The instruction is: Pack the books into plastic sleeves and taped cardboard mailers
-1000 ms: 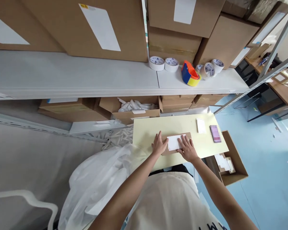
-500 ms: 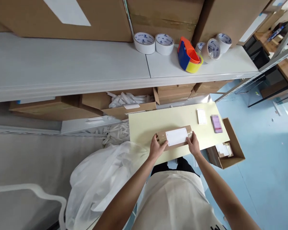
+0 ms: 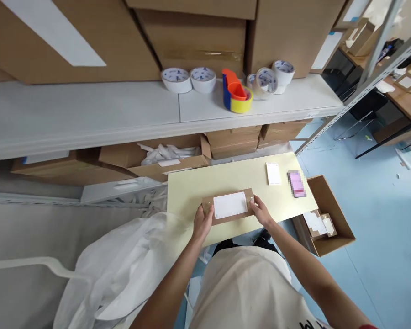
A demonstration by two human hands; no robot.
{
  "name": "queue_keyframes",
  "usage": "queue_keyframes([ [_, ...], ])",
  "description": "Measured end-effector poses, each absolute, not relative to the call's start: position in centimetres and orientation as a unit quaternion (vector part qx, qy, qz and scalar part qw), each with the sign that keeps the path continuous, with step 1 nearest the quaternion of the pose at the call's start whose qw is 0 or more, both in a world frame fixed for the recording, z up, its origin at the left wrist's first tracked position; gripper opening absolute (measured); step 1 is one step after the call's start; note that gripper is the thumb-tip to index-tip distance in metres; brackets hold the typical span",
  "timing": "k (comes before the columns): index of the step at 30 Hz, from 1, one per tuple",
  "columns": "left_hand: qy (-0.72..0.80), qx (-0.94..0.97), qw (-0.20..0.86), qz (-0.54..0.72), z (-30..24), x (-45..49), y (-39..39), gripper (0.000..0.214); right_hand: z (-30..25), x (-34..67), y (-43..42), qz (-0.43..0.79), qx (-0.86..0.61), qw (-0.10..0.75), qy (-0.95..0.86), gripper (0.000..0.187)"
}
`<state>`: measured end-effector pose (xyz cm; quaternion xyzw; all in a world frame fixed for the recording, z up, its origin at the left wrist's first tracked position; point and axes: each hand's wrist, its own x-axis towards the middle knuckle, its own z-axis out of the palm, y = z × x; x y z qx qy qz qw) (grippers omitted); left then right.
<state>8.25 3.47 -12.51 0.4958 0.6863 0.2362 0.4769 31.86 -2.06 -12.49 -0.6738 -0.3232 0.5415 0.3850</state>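
Note:
A long, narrow cardboard box (image 3: 229, 220) with a blank-looking white label (image 3: 230, 205) on its top is gripped at both ends above the pale yellow table (image 3: 188, 183). My left hand (image 3: 202, 223) closes round its left end, thumb on top. At the other end my right hand (image 3: 260, 211) has its thumb by the label's right edge. Whether the box touches the tabletop I cannot tell. Farther right on the table lie a white stack of labels (image 3: 273, 173) and a pixelated purple item (image 3: 296, 184).
A grey shelf (image 3: 123, 109) runs behind the table, bearing tape rolls (image 3: 176, 80), a red-blue tape dispenser (image 3: 234, 93) and large cartons (image 3: 195, 41). An open carton (image 3: 345, 235) with small boxes stands on the floor at right. White plastic sheeting (image 3: 123, 269) bulges at left.
My view has swung to the right, so the shelf and table appear farther left. Both hands still hold the box, which now looks slightly more level.

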Motion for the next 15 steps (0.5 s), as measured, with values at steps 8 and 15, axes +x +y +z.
queue_keyframes([
  [8,0.659,0.485,0.514,0.256,-8.0,18.0,2.2,0.050,-10.8,41.4,-8.3,0.556,-0.655,0.451,-0.241,0.069],
  [15,0.535,0.532,0.609,0.244,-6.3,33.9,0.2,0.059,-9.0,52.1,-17.5,0.387,-0.713,0.566,-0.143,0.058],
])
